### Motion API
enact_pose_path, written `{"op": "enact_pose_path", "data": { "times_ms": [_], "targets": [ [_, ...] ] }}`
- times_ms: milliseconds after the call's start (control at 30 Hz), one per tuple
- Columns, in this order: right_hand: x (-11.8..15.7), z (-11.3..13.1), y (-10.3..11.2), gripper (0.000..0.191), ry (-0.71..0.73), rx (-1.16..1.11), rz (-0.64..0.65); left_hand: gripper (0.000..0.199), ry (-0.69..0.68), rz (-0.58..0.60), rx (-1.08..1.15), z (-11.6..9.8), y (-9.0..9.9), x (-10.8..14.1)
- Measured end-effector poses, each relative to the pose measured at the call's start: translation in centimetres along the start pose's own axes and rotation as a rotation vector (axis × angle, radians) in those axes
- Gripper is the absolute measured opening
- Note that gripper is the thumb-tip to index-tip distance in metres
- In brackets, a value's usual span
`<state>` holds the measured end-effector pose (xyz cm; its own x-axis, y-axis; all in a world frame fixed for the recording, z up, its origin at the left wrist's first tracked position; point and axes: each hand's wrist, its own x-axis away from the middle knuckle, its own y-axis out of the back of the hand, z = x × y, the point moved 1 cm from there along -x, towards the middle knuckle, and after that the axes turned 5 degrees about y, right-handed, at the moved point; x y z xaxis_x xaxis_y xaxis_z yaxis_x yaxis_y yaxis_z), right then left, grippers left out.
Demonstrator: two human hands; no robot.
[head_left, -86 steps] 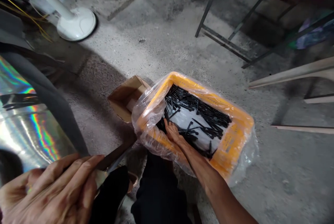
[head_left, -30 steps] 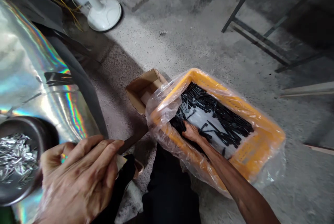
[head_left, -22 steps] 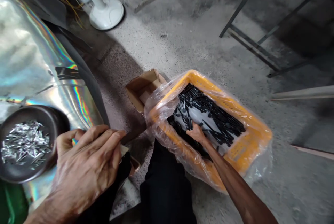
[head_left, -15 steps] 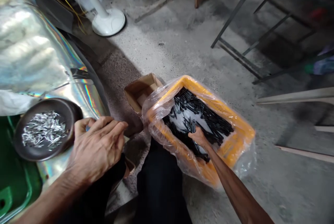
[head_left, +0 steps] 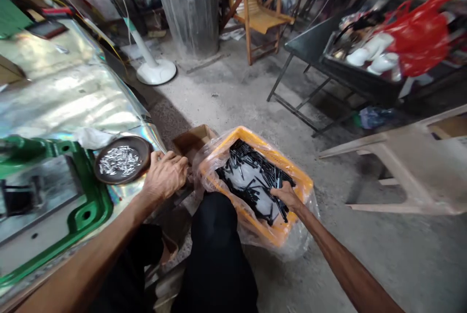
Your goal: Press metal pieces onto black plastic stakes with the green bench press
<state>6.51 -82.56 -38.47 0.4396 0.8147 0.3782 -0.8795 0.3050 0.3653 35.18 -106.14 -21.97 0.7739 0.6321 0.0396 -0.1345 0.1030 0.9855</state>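
My right hand [head_left: 286, 195] is inside a yellow crate [head_left: 239, 134] lined with clear plastic, its fingers closed around several thin black rods [head_left: 280, 208]. More black rods [head_left: 244, 155] lie loose in the crate around bare patches of whitish lining. My left hand [head_left: 168, 174] is at the edge of the shiny-covered table, its fingers bent and pressed together; whatever they may hold is hidden beneath them. Just left of it, a dark brown bowl [head_left: 146, 157] contains many small silver metal pins [head_left: 120, 160].
A green metal machine base [head_left: 85, 213] occupies the near table. Beyond the crate stands an open cardboard box [head_left: 195, 138]. A white stand base [head_left: 156, 72], a wooden chair [head_left: 264, 21], a dark table [head_left: 304, 43] and a pale plastic stool [head_left: 419, 157] surround the floor.
My view has tilted up and shows more of the room. My right hand has shifted within the crate toward its right end, with rods in its grip. My left hand stays beside the bowl.
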Motion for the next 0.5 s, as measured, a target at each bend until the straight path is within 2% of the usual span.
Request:
{"op": "enact_pose_path", "data": {
  "times_ms": [133, 267, 367, 433, 500],
  "targets": [
    [3.6, 5.7, 1.9, 0.017, 0.043, -0.031, 0.031, 0.028, -0.009, -0.032, 0.126, -0.6, 0.4, 0.8],
    [7.4, 12.2, 2.4, 0.014, 0.065, 0.033, 0.064, 0.027, 0.052, -0.134, 0.399, -2.7, -0.1, 3.2],
    [10.2, 16.8, 1.3, 0.012, 0.1, 0.115, 0.115, 0.032, 0.066, -0.173, 0.715, -4.1, 0.1, 7.4],
    [12.3, 19.6, -0.3, 0.012, 0.143, 0.163, 0.183, 0.032, 0.049, -0.124, 0.904, -4.6, 0.8, 11.1],
    [14.4, 22.3, -2.4, 0.013, 0.19, 0.231, 0.254, 0.033, 0.115, -0.054, 1.04, -4.4, 1.6, 15.3]
  ]
}}
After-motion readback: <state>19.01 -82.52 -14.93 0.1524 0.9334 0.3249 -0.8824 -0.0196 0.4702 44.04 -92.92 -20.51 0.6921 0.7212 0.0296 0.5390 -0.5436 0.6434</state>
